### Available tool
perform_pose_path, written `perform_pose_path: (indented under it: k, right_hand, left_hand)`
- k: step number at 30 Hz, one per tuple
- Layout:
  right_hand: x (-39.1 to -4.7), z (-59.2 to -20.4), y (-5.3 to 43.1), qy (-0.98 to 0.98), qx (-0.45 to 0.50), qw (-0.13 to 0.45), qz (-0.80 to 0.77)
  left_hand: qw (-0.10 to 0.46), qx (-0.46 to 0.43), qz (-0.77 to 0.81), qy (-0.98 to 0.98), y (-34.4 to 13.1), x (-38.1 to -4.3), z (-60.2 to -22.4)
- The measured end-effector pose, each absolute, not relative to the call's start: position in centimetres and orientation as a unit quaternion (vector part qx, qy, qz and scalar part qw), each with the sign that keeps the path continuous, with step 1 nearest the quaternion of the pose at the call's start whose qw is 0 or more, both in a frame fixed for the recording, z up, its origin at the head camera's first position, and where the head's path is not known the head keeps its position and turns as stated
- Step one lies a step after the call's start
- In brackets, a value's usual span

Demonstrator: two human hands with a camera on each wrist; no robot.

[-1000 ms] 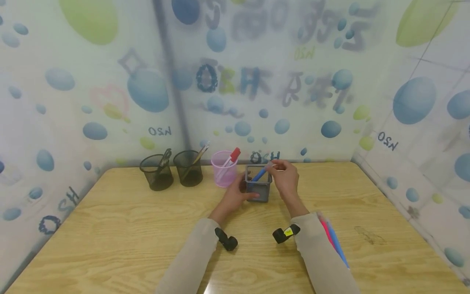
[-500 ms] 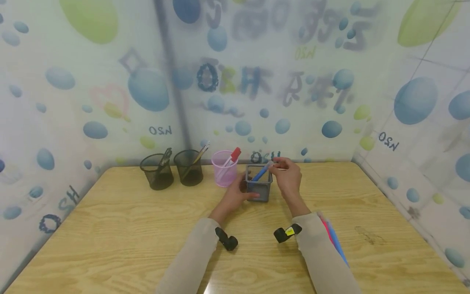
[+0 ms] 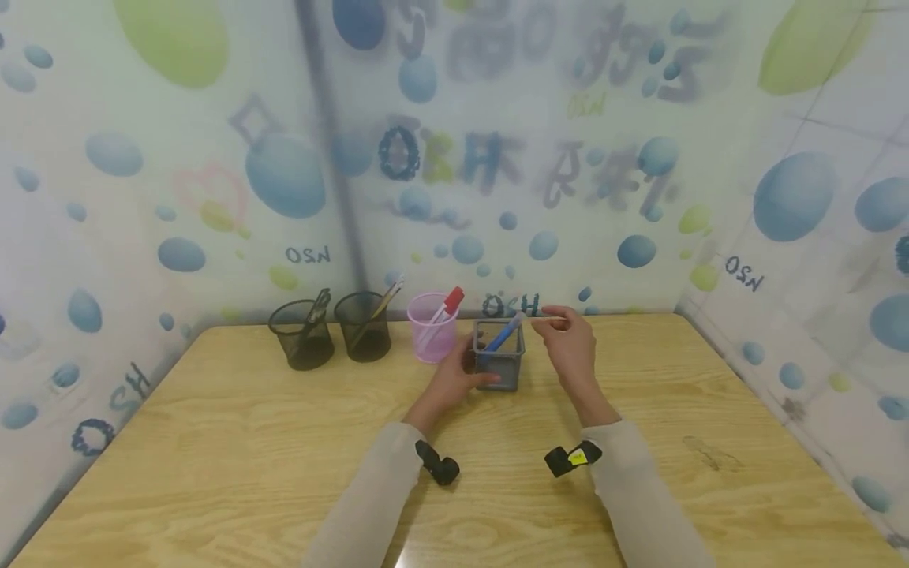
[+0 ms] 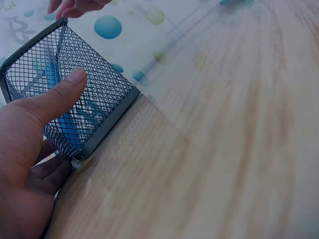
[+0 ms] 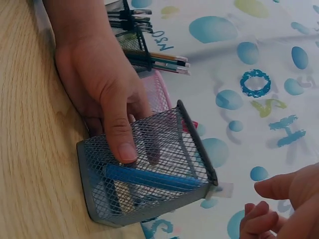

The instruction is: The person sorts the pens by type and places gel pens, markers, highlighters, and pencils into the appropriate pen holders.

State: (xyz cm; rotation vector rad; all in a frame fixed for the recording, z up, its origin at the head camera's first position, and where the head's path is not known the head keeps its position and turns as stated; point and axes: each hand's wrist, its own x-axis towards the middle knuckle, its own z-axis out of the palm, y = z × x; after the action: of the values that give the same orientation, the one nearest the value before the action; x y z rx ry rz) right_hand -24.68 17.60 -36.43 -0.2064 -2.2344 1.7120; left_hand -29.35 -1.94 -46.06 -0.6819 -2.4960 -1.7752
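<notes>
My left hand [image 3: 452, 373] grips a square dark mesh pen holder [image 3: 500, 372] standing on the table, thumb across its near side. A blue pen [image 3: 504, 334] with a clear end leans inside, that end poking out above the right rim. In the right wrist view the pen's blue barrel [image 5: 154, 179] shows through the mesh. To the right of the holder, my right hand [image 3: 571, 347] hovers apart from the pen, fingers loosely bent and holding nothing. The left wrist view shows the left thumb [image 4: 62, 94] lying against the mesh.
Left of the holder stands a pink mesh cup [image 3: 435, 349] with a red-capped marker [image 3: 453, 300]. Beyond it are a black mesh cup with pencils [image 3: 387, 298] and another black cup [image 3: 307, 351] with dark items. A patterned wall [image 3: 454, 221] closes off the table's back.
My right hand has let go of the blue pen and drawn back to the right. The right sleeve now covers the red and blue pens on the table. The left hand keeps its grip.
</notes>
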Motion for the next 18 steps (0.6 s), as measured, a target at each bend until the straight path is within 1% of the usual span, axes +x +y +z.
perform_pose_path:
  k: [6, 13, 18]
  right_hand:
    - [-22.6, -35.8, 18.8, -0.813, -0.064, 0.141, 0.562]
    - [-20.1, -35.5, 21.1, -0.856, -0.003, 0.124, 0.502]
    - [-18.3, -36.0, 22.7, -0.883, 0.020, 0.113, 0.454]
  left_hand:
    - [-0.004, -0.216, -0.577, -0.788, -1.9, -29.3, -45.9]
    - [-0.010, -0.221, -0.591, -0.776, -1.8, -29.4, -45.9]
    - [-0.011, -0.218, -0.587, -0.780, -1.9, -29.1, -45.6]
